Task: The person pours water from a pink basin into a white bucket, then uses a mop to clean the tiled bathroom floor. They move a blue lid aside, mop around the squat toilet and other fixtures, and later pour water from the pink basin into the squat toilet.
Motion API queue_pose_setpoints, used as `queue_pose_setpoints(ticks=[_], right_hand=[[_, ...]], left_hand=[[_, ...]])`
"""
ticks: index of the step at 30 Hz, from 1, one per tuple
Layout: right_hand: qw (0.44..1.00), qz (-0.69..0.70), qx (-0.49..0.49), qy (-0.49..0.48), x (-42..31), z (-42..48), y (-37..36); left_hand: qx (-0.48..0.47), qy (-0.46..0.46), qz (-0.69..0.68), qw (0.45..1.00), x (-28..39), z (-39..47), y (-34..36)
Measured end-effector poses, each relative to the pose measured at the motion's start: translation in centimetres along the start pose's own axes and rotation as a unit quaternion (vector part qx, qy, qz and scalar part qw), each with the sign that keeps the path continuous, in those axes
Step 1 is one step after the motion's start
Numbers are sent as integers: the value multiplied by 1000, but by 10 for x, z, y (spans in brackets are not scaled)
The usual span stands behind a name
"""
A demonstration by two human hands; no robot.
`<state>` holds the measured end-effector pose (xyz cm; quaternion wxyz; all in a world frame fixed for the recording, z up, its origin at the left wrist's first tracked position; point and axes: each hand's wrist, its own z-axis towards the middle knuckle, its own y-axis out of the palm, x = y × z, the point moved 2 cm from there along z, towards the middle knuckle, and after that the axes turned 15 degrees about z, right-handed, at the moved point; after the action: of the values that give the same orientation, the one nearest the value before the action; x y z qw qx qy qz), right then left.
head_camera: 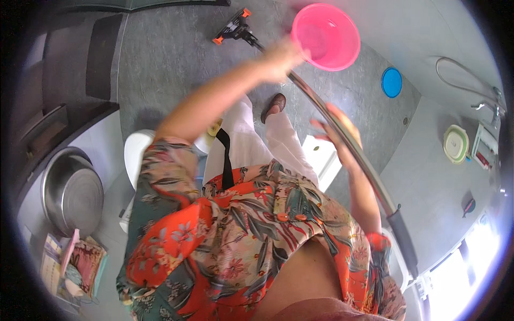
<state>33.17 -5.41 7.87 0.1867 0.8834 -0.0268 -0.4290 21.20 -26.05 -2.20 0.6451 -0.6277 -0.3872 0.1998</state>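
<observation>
My left hand, blurred, is wrapped around the metal pole of a long-handled floor cleaning tool. The tool's black head has orange end pieces and appears at the top, over the grey floor. My right hand is behind the middle of the pole with its fingers spread; whether it touches the pole is unclear. A grey grip covers the pole's near end, beside my right arm. Just beyond my left hand is a pink plastic basin, its inside visible; my fingers overlap its rim in the picture.
A blue round lid-like disc lies at the right, near a floor drain. On the right wall are a shower hose and a collapsible basin. At left are a white toilet, a metal basin and a dark cabinet.
</observation>
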Motion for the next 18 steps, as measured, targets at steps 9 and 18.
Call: queue_pose_setpoints(ticks=[9,18], right_hand=[[922,75,89,370,-83,-139,5],[864,-208,-9,458,-57,-129,-25]], left_hand=[[-177,-47,-34,983,10,-14,108],[-211,-131,-3,969,3,-40,157]])
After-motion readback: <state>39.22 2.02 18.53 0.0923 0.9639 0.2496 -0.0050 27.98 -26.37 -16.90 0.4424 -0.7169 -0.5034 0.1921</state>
